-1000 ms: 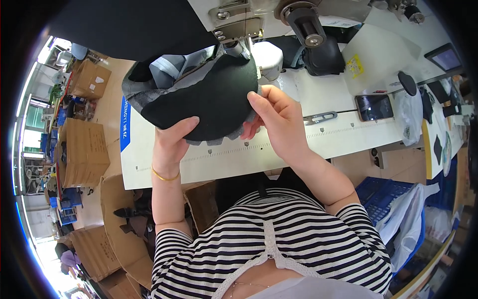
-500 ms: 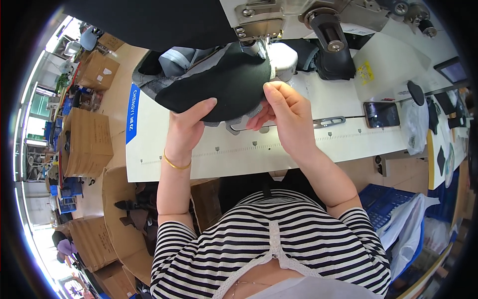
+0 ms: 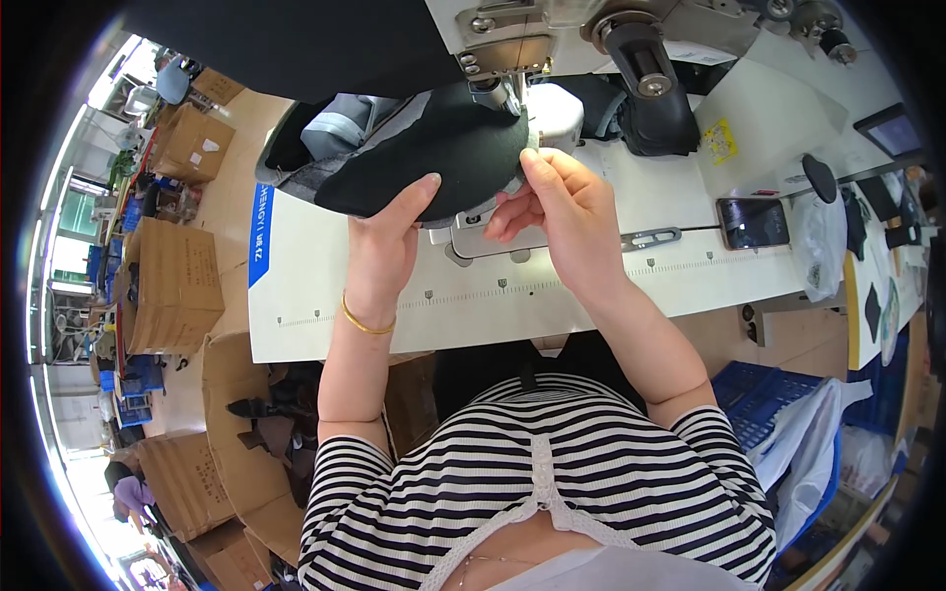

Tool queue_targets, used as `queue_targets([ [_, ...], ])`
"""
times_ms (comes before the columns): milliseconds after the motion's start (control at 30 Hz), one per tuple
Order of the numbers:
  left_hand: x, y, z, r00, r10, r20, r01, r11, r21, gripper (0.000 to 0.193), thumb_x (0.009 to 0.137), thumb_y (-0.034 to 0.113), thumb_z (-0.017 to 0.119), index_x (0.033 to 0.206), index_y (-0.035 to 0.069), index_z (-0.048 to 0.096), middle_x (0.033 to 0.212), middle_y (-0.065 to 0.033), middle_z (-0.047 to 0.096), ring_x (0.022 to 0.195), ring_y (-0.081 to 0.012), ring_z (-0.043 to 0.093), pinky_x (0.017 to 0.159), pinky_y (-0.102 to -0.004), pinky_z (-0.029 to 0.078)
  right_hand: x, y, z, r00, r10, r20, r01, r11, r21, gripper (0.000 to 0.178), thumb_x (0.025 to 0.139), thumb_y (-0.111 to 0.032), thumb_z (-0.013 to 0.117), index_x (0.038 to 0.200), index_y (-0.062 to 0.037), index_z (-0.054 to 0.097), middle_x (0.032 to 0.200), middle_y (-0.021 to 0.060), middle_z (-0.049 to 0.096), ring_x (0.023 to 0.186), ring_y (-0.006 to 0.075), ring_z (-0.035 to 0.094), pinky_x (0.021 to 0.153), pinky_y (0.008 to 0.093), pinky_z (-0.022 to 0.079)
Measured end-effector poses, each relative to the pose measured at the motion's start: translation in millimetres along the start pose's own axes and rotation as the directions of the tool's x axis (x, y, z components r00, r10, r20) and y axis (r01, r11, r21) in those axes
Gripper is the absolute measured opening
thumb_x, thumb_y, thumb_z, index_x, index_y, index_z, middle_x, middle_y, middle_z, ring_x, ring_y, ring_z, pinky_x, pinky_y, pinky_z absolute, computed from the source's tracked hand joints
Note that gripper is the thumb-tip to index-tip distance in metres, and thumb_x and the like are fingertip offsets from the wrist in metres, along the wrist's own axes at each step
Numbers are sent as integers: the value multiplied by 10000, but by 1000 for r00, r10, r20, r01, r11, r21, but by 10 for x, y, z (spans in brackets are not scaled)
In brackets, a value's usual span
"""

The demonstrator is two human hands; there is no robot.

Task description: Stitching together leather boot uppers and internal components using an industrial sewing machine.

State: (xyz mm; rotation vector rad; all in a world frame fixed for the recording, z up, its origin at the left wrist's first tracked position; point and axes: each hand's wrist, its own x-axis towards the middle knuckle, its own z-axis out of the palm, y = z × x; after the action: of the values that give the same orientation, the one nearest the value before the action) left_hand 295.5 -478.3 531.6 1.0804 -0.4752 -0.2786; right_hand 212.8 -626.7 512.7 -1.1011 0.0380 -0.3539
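A black curved fabric piece with a grey lining (image 3: 434, 153) lies under the presser foot (image 3: 505, 97) of a sewing machine (image 3: 507, 54). My left hand (image 3: 389, 241) grips its near edge, thumb flat on the black face and the other fingers hidden beneath. At the right edge, close to the presser foot, my right hand (image 3: 576, 217) pinches the rim between thumb and forefinger; its remaining fingers curl below. Folded grey-blue material (image 3: 345, 123) shows at the piece's far left side.
The white machine table (image 3: 394, 320) carries a printed ruler scale. On it are a phone (image 3: 754, 224), a slotted metal plate (image 3: 650, 239) and stacked dark pieces (image 3: 660, 123). Cardboard boxes (image 3: 172, 286) stand on the left; a blue crate (image 3: 749, 394) sits at the lower right.
The fabric piece has turned a little under the presser foot, and its near edge has risen away from me. My left hand has shifted slightly right with it; my right hand stays at the rim.
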Motion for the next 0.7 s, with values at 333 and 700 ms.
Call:
queue_targets([
  [333, -109, -178, 72, 989, 143, -48, -120, 940, 318, 266, 833, -56, 580, 1097, -35, 607, 1075, -100, 641, 934, -166, 625, 842, -264, 495, 47, 16, -66, 1000, -16, -17, 16, 1000, 1, 311, 994, -224, 418, 899, 29, 572, 761, 118, 630, 630, 192, 655, 556, 259, 523],
  [700, -117, -289, 335, 965, 215, -151, -139, 906, 400, 176, 913, 111, 585, 1003, -33, 630, 930, -32, 647, 793, -85, 574, 720, -235, 468, 50, 12, -55, 999, -16, -35, 17, 1000, 24, 254, 977, -186, 465, 896, 26, 578, 772, 91, 625, 653, 190, 667, 574, 249, 527],
])
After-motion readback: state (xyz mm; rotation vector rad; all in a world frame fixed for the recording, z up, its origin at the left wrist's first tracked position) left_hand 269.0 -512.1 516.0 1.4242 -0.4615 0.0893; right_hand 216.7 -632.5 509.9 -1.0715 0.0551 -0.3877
